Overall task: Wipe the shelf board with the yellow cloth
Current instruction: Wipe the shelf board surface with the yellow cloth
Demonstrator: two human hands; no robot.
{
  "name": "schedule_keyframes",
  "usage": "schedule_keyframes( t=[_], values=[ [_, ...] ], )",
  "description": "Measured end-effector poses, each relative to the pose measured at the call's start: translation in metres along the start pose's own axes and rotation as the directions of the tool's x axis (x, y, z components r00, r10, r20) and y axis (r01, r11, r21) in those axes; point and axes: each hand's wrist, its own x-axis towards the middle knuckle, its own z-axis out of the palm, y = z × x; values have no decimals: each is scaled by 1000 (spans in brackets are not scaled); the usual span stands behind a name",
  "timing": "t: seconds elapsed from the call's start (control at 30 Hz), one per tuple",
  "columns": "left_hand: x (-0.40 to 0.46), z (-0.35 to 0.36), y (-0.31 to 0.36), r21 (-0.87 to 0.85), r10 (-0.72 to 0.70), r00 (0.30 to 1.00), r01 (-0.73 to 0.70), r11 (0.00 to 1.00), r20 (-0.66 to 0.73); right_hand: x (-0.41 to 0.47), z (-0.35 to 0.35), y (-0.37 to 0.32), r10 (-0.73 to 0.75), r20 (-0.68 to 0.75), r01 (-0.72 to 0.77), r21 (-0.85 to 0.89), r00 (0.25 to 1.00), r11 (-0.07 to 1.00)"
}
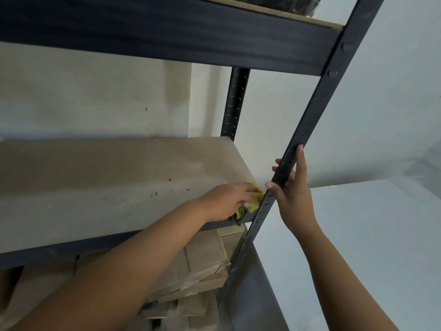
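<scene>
The brown shelf board (114,182) spans the left and middle of the view, dusty with a few dark specks. At its front right corner my left hand (226,201) presses the yellow cloth (256,199) flat on the board; only a crumpled yellow edge with a dark trim shows past my fingers. My right hand (292,187) grips the rack's dark front right upright post (307,120) just above the board's level, fingers wrapped around it.
A dark metal beam (167,37) of the shelf above crosses the top. A rear upright (235,101) stands at the board's back right corner. Cardboard boxes (202,266) lie on the level below. White walls surround the rack.
</scene>
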Motion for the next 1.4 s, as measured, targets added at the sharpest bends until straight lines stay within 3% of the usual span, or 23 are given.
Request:
schedule_keyframes(
  t=[0.33, 0.53, 1.0, 1.1, 1.23, 1.4],
  values=[
    [-7, -2, -6, 71, 1, 1000, -3, 997, 27, -3, 1, -2, 27, -23, -27, -19, 999, 999],
    [23, -4, -1, -39, -42, 999, 43, 998, 16, 1, 2, -2, 41, -33, -43, -63, 999, 997],
    [2, -4, -12, 67, 15, 1000, -15, 998, -6, -3, 6, -8, 36, -77, -38, -32, 996, 999],
    [19, -1, -18, 63, -39, 998, 42, 997, -41, -3, 6, -8, 39, -76, -43, -49, 996, 998],
    [54, -9, -29, -213, -221, 974, 205, 955, -51, -5, 5, -10, 40, -67, -43, -49, 997, 998],
    [63, -49, -80, 25, -430, 896, 435, 900, -109, -4, 3, -9, 48, -49, -51, -60, 998, 997]
  ],
)
